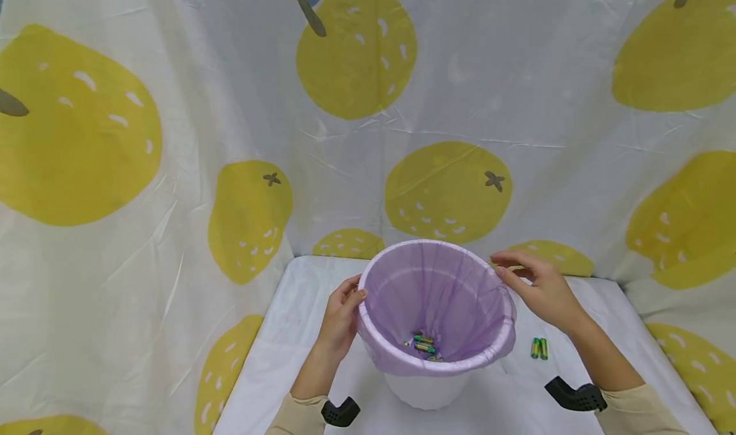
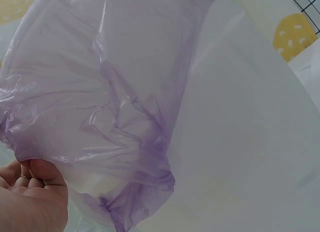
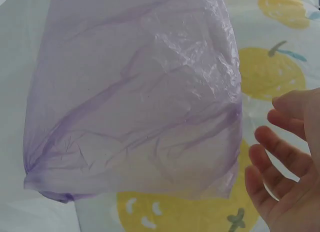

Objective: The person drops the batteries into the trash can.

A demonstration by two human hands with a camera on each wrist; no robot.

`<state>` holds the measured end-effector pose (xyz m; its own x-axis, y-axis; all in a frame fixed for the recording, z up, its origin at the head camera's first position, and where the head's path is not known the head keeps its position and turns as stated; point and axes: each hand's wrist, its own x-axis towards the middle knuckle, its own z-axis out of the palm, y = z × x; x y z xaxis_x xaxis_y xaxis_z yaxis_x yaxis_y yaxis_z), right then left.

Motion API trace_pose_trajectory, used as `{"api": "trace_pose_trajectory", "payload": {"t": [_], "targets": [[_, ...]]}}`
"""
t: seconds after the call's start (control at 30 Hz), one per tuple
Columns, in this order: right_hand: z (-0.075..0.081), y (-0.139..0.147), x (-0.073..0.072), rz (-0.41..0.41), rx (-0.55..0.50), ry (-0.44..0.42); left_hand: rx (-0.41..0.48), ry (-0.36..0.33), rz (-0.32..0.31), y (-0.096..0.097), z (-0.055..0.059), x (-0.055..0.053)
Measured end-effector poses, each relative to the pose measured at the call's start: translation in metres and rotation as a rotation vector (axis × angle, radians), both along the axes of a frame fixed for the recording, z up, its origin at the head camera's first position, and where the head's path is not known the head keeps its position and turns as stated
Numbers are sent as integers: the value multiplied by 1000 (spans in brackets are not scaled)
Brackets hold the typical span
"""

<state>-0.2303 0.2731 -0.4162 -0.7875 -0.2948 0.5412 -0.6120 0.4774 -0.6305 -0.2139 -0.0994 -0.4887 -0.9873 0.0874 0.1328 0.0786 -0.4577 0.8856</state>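
Note:
A white trash can (image 1: pixel 427 390) is lined with a translucent purple trash bag (image 1: pixel 397 288), folded outward over its rim. Several green-and-gold batteries (image 1: pixel 425 347) lie at the bottom of the bag. At the left side of the rim my left hand (image 1: pixel 340 320) grips the can, thumb over the edge and fingers on the outside. My right hand (image 1: pixel 543 289) is by the right side of the rim, fingers loosely bent and holding nothing. In the right wrist view, a gap shows between those fingers (image 3: pixel 280 154) and the hanging bag (image 3: pixel 135 107).
Two more batteries (image 1: pixel 535 348) lie side by side on the white tabletop (image 1: pixel 506 403), right of the can. A white curtain (image 1: pixel 345 167) with yellow fruit prints surrounds the table at the back and sides. A dark wire grid (image 2: pixel 307 7) shows in the left wrist view's corner.

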Motion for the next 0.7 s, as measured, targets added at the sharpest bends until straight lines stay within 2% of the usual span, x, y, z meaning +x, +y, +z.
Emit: {"api": "trace_pose_trajectory", "payload": {"t": [0.27, 0.47, 0.7], "targets": [[-4, 22, 1, -88, -23, 20, 5, 4, 13, 0, 0, 0], [-16, 39, 1, -140, -50, 26, 6, 6, 13, -1, -1, 0], [-33, 57, 3, -211, -89, -5, 2, 3, 12, 0, -3, 0]]}}
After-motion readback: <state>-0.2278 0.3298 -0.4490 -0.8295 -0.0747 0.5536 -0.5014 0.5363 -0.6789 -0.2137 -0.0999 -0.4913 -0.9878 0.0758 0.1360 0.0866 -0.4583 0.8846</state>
